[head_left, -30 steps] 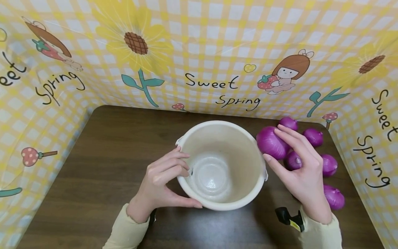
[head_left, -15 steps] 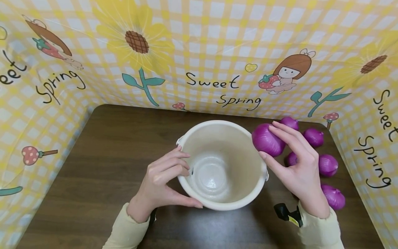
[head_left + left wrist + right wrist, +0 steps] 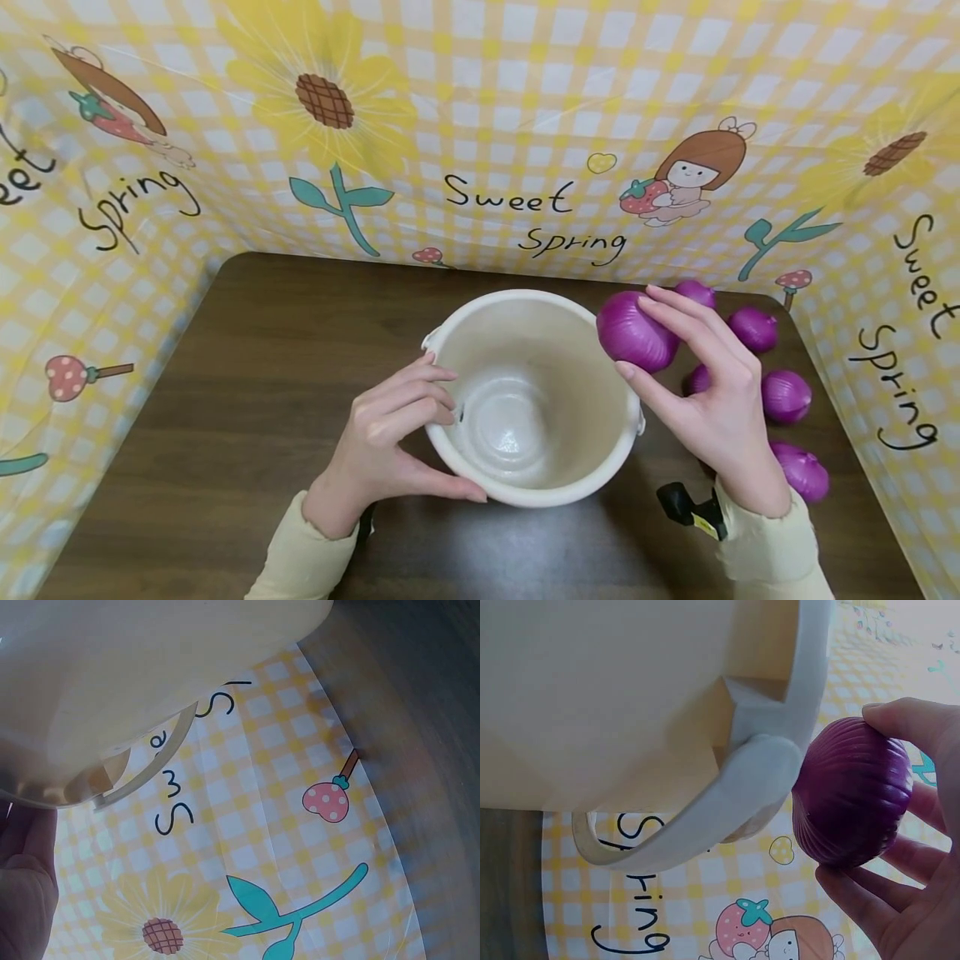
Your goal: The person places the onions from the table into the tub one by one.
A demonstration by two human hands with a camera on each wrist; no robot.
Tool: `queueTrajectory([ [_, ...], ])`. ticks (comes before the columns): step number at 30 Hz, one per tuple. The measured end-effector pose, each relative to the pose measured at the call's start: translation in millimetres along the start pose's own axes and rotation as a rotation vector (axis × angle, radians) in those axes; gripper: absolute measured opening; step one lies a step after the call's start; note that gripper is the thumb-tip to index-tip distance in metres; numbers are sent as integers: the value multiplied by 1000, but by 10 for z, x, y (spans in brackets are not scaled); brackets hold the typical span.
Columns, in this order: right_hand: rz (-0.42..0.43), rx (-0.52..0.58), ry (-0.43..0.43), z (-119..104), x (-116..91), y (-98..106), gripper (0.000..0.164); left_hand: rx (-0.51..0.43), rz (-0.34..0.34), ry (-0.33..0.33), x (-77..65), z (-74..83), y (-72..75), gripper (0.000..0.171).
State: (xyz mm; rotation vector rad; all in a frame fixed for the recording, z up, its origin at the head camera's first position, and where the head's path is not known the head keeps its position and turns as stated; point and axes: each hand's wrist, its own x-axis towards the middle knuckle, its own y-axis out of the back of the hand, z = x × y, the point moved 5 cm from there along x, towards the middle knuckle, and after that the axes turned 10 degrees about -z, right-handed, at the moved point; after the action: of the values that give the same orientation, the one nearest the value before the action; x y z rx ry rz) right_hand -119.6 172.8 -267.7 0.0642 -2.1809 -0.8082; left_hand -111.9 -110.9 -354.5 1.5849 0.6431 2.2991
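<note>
A cream-white bucket [image 3: 577,392] stands upright on the table, with nothing inside. My left hand [image 3: 393,433] grips its left rim, the fingers over the edge and the thumb along the near side. In my right hand [image 3: 708,400] is a purple onion [image 3: 636,333], pinched between thumb and fingers at the bucket's right rim. The right wrist view shows this onion [image 3: 851,795] up at rim level, beside the bucket's handle [image 3: 697,825]. The left wrist view has the bucket's outer wall [image 3: 150,660] across its top, with part of my left hand [image 3: 26,900] at the lower left.
Several more purple onions lie on the right of the dark wooden table [image 3: 262,358], among them one onion [image 3: 786,397] and a nearer onion [image 3: 801,471]. A yellow checked cloth [image 3: 510,100] with printed flowers walls the table at the back and both sides.
My right hand has carried the onion left and slightly up, from beside the bucket to over its right rim. The left hand and the bucket stay in place.
</note>
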Motion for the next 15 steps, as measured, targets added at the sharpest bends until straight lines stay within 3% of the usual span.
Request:
queueTrajectory([
  [15,1,28,28,-69,47,-47,62,-6,6,-4,0,2,-8,64],
])
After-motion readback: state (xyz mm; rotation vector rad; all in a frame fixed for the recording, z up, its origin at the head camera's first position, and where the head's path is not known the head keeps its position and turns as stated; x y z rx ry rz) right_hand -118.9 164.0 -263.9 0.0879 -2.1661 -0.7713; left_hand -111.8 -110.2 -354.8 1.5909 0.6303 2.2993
